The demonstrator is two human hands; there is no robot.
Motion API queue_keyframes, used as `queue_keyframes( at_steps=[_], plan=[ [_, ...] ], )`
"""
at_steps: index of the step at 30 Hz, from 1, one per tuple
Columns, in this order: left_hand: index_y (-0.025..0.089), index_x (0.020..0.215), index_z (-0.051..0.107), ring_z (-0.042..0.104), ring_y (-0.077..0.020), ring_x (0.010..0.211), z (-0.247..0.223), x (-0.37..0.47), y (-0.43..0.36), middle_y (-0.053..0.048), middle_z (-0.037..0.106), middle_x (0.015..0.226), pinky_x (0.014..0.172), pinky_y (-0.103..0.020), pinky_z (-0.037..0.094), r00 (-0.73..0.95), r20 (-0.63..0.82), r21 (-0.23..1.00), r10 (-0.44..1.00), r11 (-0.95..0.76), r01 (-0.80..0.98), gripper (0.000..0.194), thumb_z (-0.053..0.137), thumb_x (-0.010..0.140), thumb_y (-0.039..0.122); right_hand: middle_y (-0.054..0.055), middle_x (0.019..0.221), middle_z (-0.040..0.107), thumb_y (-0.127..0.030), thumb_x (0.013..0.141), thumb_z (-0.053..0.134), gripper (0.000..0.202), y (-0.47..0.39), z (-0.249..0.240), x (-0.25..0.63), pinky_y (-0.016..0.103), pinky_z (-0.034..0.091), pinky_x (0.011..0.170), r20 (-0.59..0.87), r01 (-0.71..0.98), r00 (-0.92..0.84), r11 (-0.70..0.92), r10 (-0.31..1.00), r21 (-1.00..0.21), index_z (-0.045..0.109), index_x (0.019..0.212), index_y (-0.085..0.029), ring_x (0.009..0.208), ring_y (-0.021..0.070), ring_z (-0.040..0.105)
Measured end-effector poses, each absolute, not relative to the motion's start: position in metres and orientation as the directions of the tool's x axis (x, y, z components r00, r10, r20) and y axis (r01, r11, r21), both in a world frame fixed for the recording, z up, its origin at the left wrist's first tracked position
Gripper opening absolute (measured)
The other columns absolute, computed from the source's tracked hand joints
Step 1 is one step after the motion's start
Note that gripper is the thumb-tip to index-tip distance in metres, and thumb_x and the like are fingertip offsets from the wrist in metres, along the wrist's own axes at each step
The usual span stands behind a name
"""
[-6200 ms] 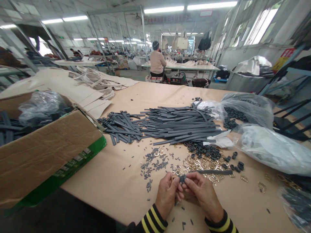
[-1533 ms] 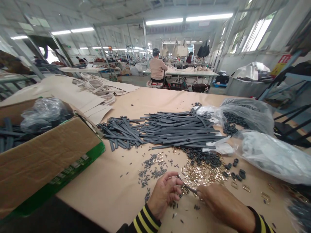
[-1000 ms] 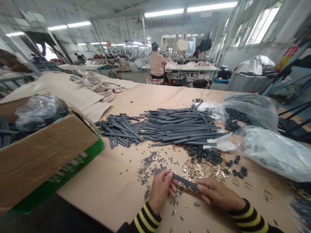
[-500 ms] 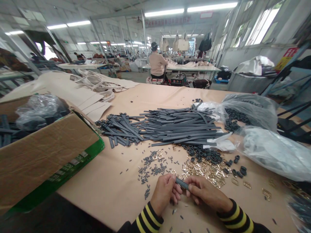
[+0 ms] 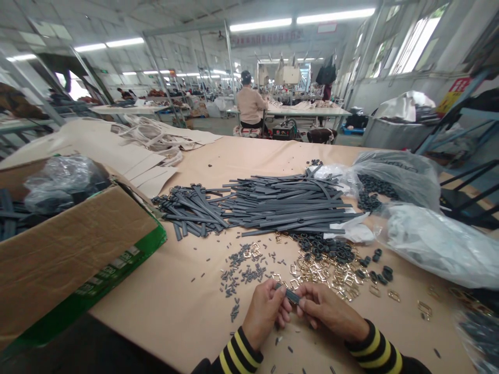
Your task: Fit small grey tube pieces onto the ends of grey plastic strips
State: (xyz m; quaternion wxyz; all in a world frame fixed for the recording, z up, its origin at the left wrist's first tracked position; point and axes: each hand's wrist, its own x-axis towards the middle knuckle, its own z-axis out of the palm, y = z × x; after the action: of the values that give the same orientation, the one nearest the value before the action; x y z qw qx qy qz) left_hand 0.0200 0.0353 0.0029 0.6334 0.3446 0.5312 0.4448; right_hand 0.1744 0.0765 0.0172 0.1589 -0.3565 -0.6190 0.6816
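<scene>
Between my two hands, low in the view, is a short dark grey strap [image 5: 291,296]. My left hand [image 5: 267,307] pinches its left end between thumb and fingers. The right end is gripped by my right hand [image 5: 329,310]. Just beyond my fingers lie gold rectangular buckles [image 5: 315,269] in a loose pile. Small dark grey pieces [image 5: 253,272] are scattered to the left of them. Dark loops [image 5: 327,248] are heaped behind the buckles. Farther back is a wide pile of long dark grey straps [image 5: 288,202], with shorter straps [image 5: 191,205] beside it at left.
An open cardboard box [image 5: 78,249] with dark straps and clear plastic stands at left. Behind it lie cream fabric pieces [image 5: 152,150]. Plastic bags [image 5: 436,244] crowd the table's right side. A person [image 5: 250,104] sits at a farther table, back turned.
Both hands keep hold of the strap. My left fingers have shifted slightly along it, and its left end shows a little differently. The whole view has moved slightly.
</scene>
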Motion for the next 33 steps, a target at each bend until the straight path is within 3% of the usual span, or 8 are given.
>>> queue_keyframes(
  at_steps=[10,12,14,16,19,23,29,33],
  plan=[
    [0.016,0.076,0.037,0.045,-0.0056,0.034,-0.001,0.019,0.035,0.001,0.056,0.052,0.031,-0.013,0.033,0.105,-0.325,0.933,0.94,0.337,-0.129,0.025,0.042,0.08,0.04,0.0,0.07,0.06,-0.03,0.08,0.049,0.017,0.071,0.013,0.172,0.017,0.033,0.042,-0.166,0.076,-0.735,-0.163,0.658,-0.984,0.055,0.08,-0.015,0.044,0.0044,0.043],
    [0.017,0.08,0.037,0.044,-0.0065,0.035,0.0,0.019,0.034,0.002,0.054,0.056,0.031,-0.016,0.033,0.046,-0.32,0.944,0.946,0.322,-0.073,0.022,0.042,0.079,0.038,0.0,0.07,0.06,-0.032,0.08,0.05,0.018,0.07,0.013,0.172,0.017,0.032,0.041,-0.159,0.059,-0.734,-0.172,0.66,-0.983,0.055,0.082,-0.015,0.044,0.0042,0.043],
    [0.017,0.086,0.04,0.047,-0.0083,0.045,0.003,0.019,0.031,0.0,0.053,0.068,0.039,-0.021,0.04,-0.107,-0.204,0.974,0.973,0.213,0.077,0.019,0.046,0.078,0.034,0.001,0.071,0.062,-0.032,0.08,0.05,0.017,0.07,0.013,0.171,0.017,0.031,0.041,-0.166,0.06,-0.729,-0.18,0.664,-0.982,0.054,0.083,-0.015,0.043,0.0041,0.044],
    [0.018,0.084,0.046,0.051,-0.0117,0.062,0.006,0.021,0.026,-0.002,0.051,0.079,0.056,-0.027,0.046,-0.211,0.009,0.954,0.978,0.055,0.295,0.012,0.047,0.078,0.027,0.001,0.071,0.062,-0.03,0.08,0.05,0.016,0.071,0.012,0.171,0.016,0.03,0.041,-0.181,0.072,-0.724,-0.188,0.666,-0.98,0.054,0.083,-0.015,0.042,0.0039,0.044],
    [0.017,0.074,0.05,0.049,-0.0149,0.075,0.01,0.024,0.019,-0.003,0.05,0.078,0.069,-0.03,0.043,-0.114,0.185,0.873,0.976,-0.11,0.475,0.015,0.038,0.082,0.021,0.0,0.07,0.062,-0.029,0.08,0.049,0.014,0.072,0.01,0.171,0.016,0.029,0.041,-0.196,0.089,-0.705,-0.19,0.682,-0.978,0.053,0.082,-0.015,0.042,0.0037,0.044],
    [0.017,0.083,0.053,0.051,-0.0157,0.079,0.014,0.028,0.016,-0.005,0.054,0.082,0.072,-0.029,0.042,-0.006,0.181,0.884,0.983,-0.16,0.438,0.016,0.037,0.083,0.018,-0.002,0.067,0.059,-0.028,0.08,0.049,0.013,0.071,0.011,0.17,0.016,0.027,0.04,-0.188,0.105,-0.682,-0.161,0.707,-0.981,0.052,0.083,-0.015,0.041,0.0036,0.044],
    [0.017,0.087,0.053,0.054,-0.0158,0.079,0.013,0.031,0.018,-0.005,0.058,0.083,0.072,-0.029,0.043,-0.045,0.097,0.921,0.994,-0.072,0.383,0.015,0.038,0.082,0.017,-0.003,0.065,0.057,-0.026,0.08,0.047,0.011,0.067,0.016,0.169,0.018,0.034,0.044,-0.15,0.182,-0.637,-0.041,0.756,-0.982,0.051,0.081,-0.016,0.043,0.0051,0.046],
    [0.017,0.084,0.05,0.053,-0.0167,0.079,0.009,0.036,0.018,-0.006,0.055,0.083,0.072,-0.03,0.042,-0.056,0.12,0.908,0.991,-0.087,0.41,0.012,0.039,0.082,0.016,-0.004,0.062,0.055,-0.025,0.08,0.046,0.009,0.066,0.018,0.167,0.019,0.035,0.043,-0.159,0.222,-0.608,-0.026,0.778,-0.975,0.05,0.077,-0.017,0.042,0.0059,0.046]
  ],
)
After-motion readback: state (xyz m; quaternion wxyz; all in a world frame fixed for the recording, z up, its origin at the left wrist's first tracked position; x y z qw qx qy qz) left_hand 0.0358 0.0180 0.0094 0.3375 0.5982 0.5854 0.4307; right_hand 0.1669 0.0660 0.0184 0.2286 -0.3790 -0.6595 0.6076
